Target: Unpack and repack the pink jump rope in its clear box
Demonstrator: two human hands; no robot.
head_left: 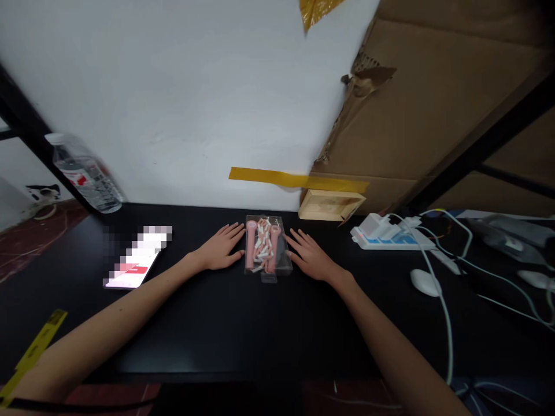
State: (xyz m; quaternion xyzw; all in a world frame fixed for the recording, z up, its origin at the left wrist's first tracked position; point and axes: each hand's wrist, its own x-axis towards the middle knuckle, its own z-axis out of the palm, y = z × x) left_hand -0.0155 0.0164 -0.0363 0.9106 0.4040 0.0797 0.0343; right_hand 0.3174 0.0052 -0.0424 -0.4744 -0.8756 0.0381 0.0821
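A clear plastic box lies on the black table, with pink handle-like pieces and several small white and pink pieces inside. Flat on the table to its left is my left hand, fingers spread and fingertips close to the box's left side. My right hand rests flat on the other side, fingers apart, its tips near or at the right edge of the box. Neither hand holds anything.
At left are a lit phone and a water bottle. Behind stand a wooden box and a white wall. To the right are a power strip, a white mouse, cables and a grey plastic bag.
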